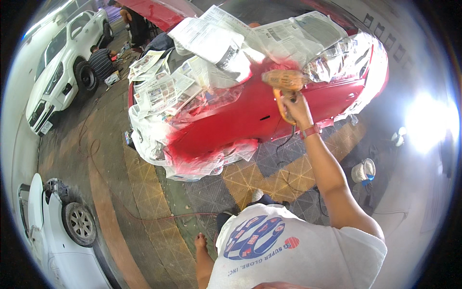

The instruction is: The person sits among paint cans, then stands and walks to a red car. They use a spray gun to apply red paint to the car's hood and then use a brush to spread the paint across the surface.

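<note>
My right hand (297,108) is closed around the handle of a yellow corded heat gun (284,80), somewhat blurred. My arm reaches out so that the heat gun is in front of the side of a red car (231,120). A dark cord hangs from the handle's lower end. Newspaper sheets (161,94) and clear plastic cover much of the car, with red paint smudged along their edges. Low at my left side hangs my left hand (200,240), its fingers curled in and nothing visible in them.
A white pickup (60,62) stands far left, with a crouching person (102,63) and a standing person (136,24) near it. Another white car (72,255) is near left. A hose (159,219) crosses the floor. Right of my arm sits a bucket (362,172), near a bright lamp (426,123).
</note>
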